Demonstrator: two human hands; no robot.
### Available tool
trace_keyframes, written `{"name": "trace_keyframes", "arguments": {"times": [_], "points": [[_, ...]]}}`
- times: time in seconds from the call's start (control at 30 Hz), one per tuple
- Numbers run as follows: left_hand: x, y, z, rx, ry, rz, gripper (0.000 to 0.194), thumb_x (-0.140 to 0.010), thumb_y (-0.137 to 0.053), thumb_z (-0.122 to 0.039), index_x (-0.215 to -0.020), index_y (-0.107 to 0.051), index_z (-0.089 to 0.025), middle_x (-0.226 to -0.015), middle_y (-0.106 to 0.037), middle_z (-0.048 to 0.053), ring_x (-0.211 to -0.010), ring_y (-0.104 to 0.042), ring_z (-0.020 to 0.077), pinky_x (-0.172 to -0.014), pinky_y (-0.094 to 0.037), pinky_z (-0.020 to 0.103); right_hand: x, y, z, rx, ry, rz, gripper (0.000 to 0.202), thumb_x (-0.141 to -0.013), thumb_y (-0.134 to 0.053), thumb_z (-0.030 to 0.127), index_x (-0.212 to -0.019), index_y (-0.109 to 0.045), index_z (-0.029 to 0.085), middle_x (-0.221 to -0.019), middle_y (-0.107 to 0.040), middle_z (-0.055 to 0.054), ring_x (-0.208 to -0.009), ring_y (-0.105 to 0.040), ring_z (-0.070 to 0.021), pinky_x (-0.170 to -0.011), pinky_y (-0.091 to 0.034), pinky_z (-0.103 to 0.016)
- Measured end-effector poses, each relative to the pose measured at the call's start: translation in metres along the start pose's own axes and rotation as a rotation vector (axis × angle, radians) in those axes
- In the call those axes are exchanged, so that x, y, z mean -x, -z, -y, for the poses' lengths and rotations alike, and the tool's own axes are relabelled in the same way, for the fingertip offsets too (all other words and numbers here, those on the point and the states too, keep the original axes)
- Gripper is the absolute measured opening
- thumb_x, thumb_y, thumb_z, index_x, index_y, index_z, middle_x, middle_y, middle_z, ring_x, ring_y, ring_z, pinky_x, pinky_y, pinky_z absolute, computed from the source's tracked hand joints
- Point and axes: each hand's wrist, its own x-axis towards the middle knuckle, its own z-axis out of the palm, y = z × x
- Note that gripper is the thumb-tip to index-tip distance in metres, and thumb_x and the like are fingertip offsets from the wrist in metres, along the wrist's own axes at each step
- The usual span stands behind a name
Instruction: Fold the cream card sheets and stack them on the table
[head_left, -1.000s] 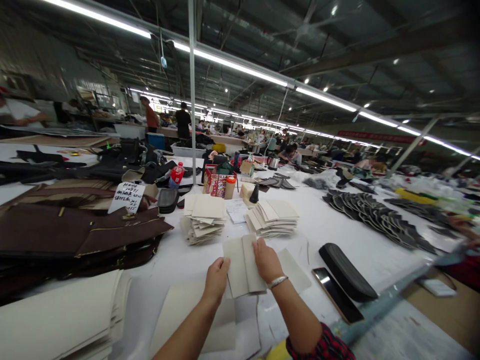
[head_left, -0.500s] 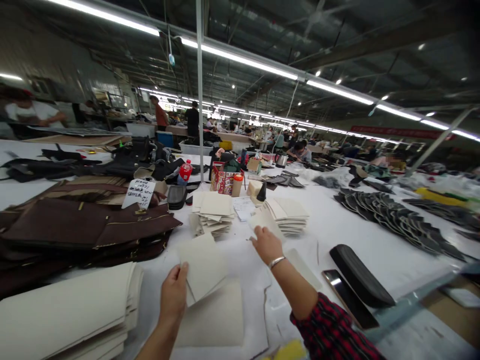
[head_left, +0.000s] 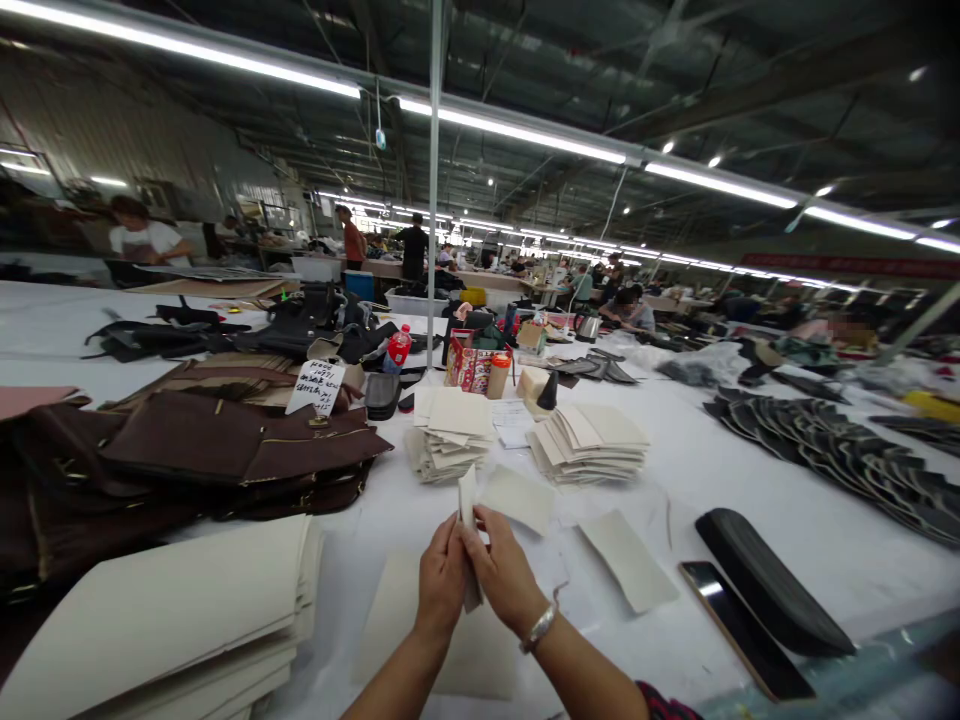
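Observation:
Between both hands, cream-coloured sheets (head_left: 468,500) stand nearly edge-on, gripped from either side; how many there are I cannot tell. My left hand (head_left: 442,575) is closed on their left side. My right hand (head_left: 504,570), with a silver bracelet at the wrist, closes on them from the right. Under the hands lies a larger cream sheet (head_left: 390,610) on the white table. One loose cream piece (head_left: 519,498) rests just beyond my right hand, and another slightly curled piece (head_left: 628,560) lies further right. Two cream stacks, a left stack (head_left: 450,440) and a right stack (head_left: 589,440), stand behind.
Dark brown leather bags (head_left: 247,440) with a handwritten tag (head_left: 315,388) lie at left, behind large cream sheets (head_left: 165,610). At right are a phone (head_left: 742,625), a black case (head_left: 772,580) and overlapping dark pieces (head_left: 832,455). A pole (head_left: 435,200) rises behind. Several people work further back.
My right hand has come back from the right stack to meet my left. The sheets my left hand held flat are now upright between both hands. The view has shifted left.

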Motion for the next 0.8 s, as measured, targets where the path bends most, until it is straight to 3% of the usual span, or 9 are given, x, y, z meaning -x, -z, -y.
{"name": "trace_keyframes", "arguments": {"times": [0.17, 0.33, 0.43, 0.7, 0.8], "points": [[0.002, -0.001, -0.006, -0.026, -0.043, 0.038, 0.033, -0.082, -0.039, -0.041, -0.098, -0.058, -0.018, -0.093, -0.063, 0.004, -0.084, -0.057, 0.0174, -0.078, -0.042, 0.026, -0.002, 0.003, 0.002, -0.03, -0.018, -0.038, 0.032, -0.084, -0.039, 0.037, -0.109, -0.045, 0.019, -0.104, -0.054, -0.008, -0.092, -0.053, -0.0176, -0.079, -0.044, -0.029], [0.003, -0.004, -0.009, -0.122, -0.082, 0.019, 0.031, -0.083, -0.039, -0.039, -0.098, -0.057, -0.019, -0.098, -0.061, 0.005, -0.089, -0.055, 0.0184, -0.081, -0.04, 0.027, -0.006, 0.005, -0.004, 0.023, -0.018, -0.065, 0.029, -0.09, -0.024, 0.032, -0.085, -0.05, 0.02, -0.079, -0.058, -0.003, -0.073, -0.055, -0.0155, -0.067, -0.042, -0.026], [0.002, -0.005, -0.008, -0.2, -0.111, -0.014, 0.029, -0.082, -0.04, -0.038, -0.096, -0.057, -0.019, -0.096, -0.061, 0.005, -0.089, -0.054, 0.019, -0.081, -0.039, 0.028, -0.008, 0.006, -0.012, 0.087, -0.059, -0.114, 0.029, -0.089, -0.025, 0.033, -0.075, -0.047, 0.021, -0.068, -0.056, -0.001, -0.063, -0.053, -0.0154, -0.061, -0.04, -0.026], [-0.001, -0.001, -0.006, -0.24, -0.061, -0.012, 0.029, -0.083, -0.037, -0.041, -0.085, -0.055, -0.019, -0.08, -0.06, 0.002, -0.073, -0.054, 0.0168, -0.068, -0.041, 0.026, -0.006, 0.007, -0.027, 0.082, -0.113, -0.152, 0.031, -0.09, -0.023, 0.034, -0.071, -0.043, 0.02, -0.063, -0.053, 0.0, -0.059, -0.051, -0.0138, -0.056, -0.038, -0.024], [-0.002, -0.005, -0.006, -0.272, -0.101, -0.049, 0.028, -0.084, -0.034, -0.04, -0.084, -0.052, -0.019, -0.078, -0.059, 0.001, -0.072, -0.054, 0.0162, -0.068, -0.041, 0.026, -0.01, 0.009, -0.022, 0.207, -0.137, -0.167, 0.03, -0.09, -0.021, 0.032, -0.073, -0.042, 0.02, -0.065, -0.054, -0.001, -0.061, -0.053, -0.0143, -0.056, -0.037, -0.024]]}}
